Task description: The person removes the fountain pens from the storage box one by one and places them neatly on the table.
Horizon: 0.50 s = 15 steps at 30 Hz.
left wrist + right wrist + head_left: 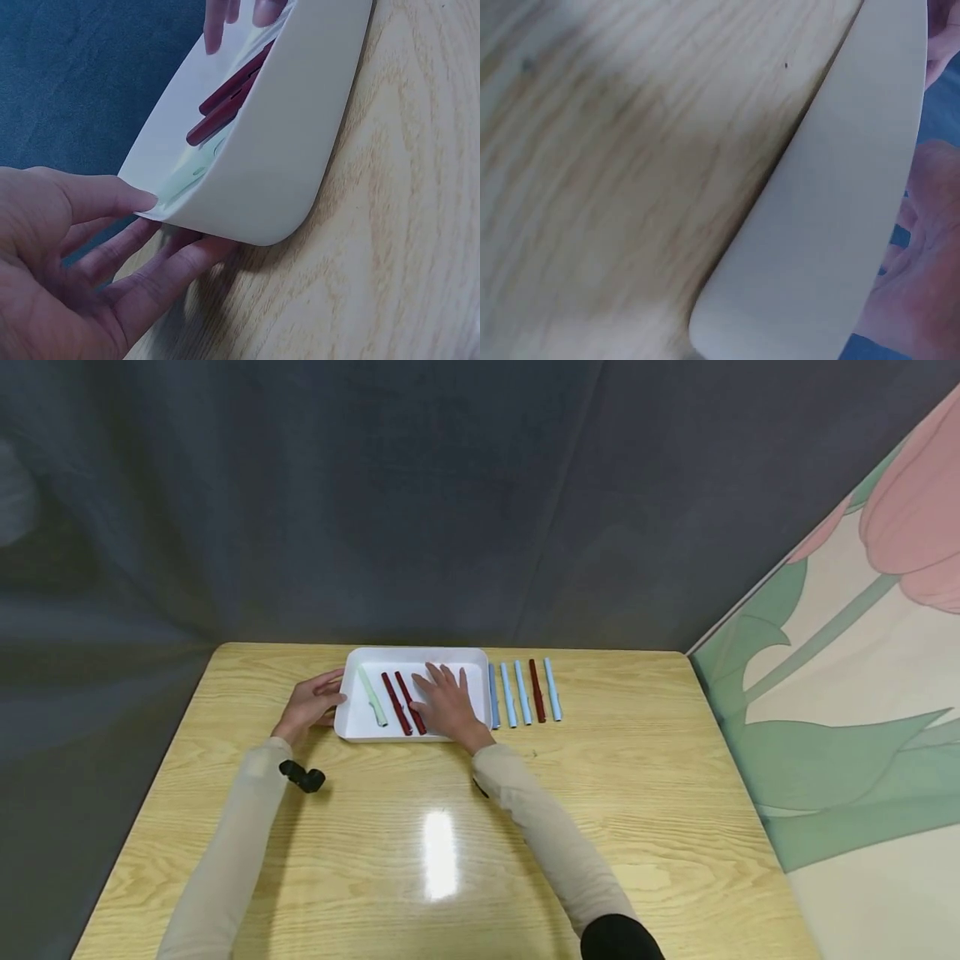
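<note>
My left hand [307, 703] grips the left end of a white tray [412, 654]. In the left wrist view its thumb lies over the rim and its fingers are against the outside of the wall. Inside the tray lie a pale green pen [372, 696] and two dark red pens [396, 702], side by side and slightly slanted. My right hand [448, 706] is over the tray's right part with its fingers spread and fairly straight, hiding what lies under the palm. The tray wall [817, 202] covers part of that hand in the right wrist view.
Just right of the tray stands a row of pens on the wooden table [360, 852]: several light blue ones, such as the blue pen [508, 695], and one dark red pen [537, 692]. A dark curtain [420, 502] hangs behind the table's far edge.
</note>
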Motion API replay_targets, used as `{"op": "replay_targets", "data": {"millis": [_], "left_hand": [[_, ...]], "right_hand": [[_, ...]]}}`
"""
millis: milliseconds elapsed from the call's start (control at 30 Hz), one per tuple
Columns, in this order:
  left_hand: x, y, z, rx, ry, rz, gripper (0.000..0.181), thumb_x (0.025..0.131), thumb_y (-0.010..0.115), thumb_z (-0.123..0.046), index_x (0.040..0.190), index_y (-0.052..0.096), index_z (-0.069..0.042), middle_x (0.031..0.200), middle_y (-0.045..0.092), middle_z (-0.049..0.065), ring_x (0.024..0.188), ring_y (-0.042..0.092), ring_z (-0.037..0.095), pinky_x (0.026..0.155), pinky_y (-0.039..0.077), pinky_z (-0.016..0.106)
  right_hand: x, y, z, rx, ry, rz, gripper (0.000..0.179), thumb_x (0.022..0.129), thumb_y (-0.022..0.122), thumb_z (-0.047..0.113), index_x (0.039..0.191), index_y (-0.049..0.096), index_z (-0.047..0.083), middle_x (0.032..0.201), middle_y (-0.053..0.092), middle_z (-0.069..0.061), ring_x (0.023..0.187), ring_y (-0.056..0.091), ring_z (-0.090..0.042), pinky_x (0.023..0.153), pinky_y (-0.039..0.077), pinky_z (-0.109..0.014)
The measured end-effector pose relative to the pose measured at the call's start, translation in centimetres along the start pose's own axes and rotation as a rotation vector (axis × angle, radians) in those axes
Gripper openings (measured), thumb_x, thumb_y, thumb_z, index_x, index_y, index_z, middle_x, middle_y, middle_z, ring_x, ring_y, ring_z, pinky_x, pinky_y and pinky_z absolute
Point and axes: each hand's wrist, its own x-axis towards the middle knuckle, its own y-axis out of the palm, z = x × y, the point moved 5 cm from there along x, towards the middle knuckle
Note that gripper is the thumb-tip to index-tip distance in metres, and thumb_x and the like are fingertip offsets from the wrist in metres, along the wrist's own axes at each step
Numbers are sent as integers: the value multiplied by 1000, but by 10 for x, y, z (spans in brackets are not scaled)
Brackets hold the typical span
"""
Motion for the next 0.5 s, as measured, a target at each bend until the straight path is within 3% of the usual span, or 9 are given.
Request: {"op": "replay_targets", "data": {"millis": [300, 400, 500], "left_hand": [[1, -2, 4, -16, 17, 8, 65, 102, 62, -6, 163, 40, -14, 160, 46, 21, 135, 55, 44, 70, 63, 27], [1, -3, 5, -19, 11, 2, 65, 102, 62, -7, 163, 40, -15, 160, 46, 20, 136, 55, 43, 69, 62, 26], [1, -3, 6, -25, 7, -1, 65, 102, 63, -7, 163, 41, -16, 160, 46, 19, 135, 56, 43, 69, 62, 25]], "right_hand": [[0, 14, 10, 7, 43, 14, 44, 105, 64, 39, 143, 65, 17, 147, 57, -8, 142, 44, -28, 124, 22, -65], [0, 14, 13, 2, 54, 11, 39, 105, 64, 39, 138, 69, 17, 134, 62, -8, 129, 51, -29, 115, 34, -62], [-1, 13, 14, 26, 66, 7, 32, 105, 65, 31, 133, 71, 17, 120, 67, -9, 112, 59, -29, 97, 45, -54]]}}
